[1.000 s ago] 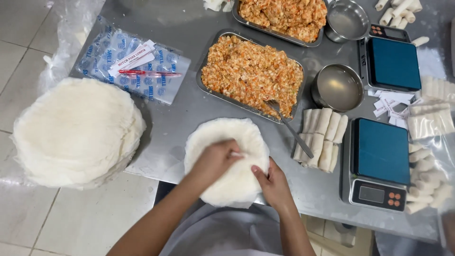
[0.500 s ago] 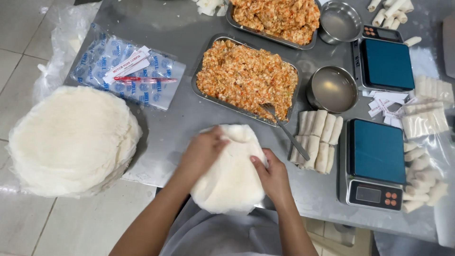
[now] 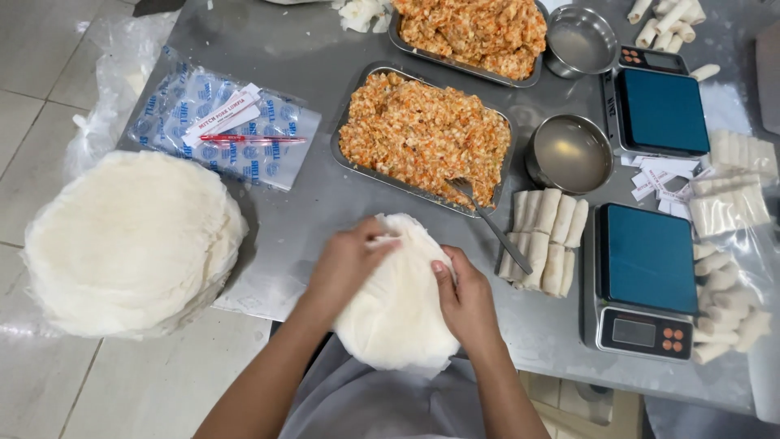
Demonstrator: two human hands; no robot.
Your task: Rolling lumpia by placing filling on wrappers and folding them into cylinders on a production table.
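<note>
Head view looks down on a small stack of thin white round wrappers (image 3: 398, 313) at the near edge of the steel counter (image 3: 325, 219), its lower part hanging past that edge. The left hand (image 3: 345, 264) pinches the top sheet at its far rim, fingers closed on it; the right hand (image 3: 465, 299) presses on the stack's right side, thumb on top, fingers closed around its edge. The step in hand looks like peeling a single wrapper free, which calls for a slow, even pull so the thin sheet does not tear. Just beyond sits a metal tray of orange minced filling (image 3: 422, 138) with a fork (image 3: 491, 223) resting in it. Finished rolls (image 3: 546, 240) lie right of the hands, beside a digital scale (image 3: 646, 276). A larger wrapper stack (image 3: 130, 240) fills the counter's left edge.
</note>
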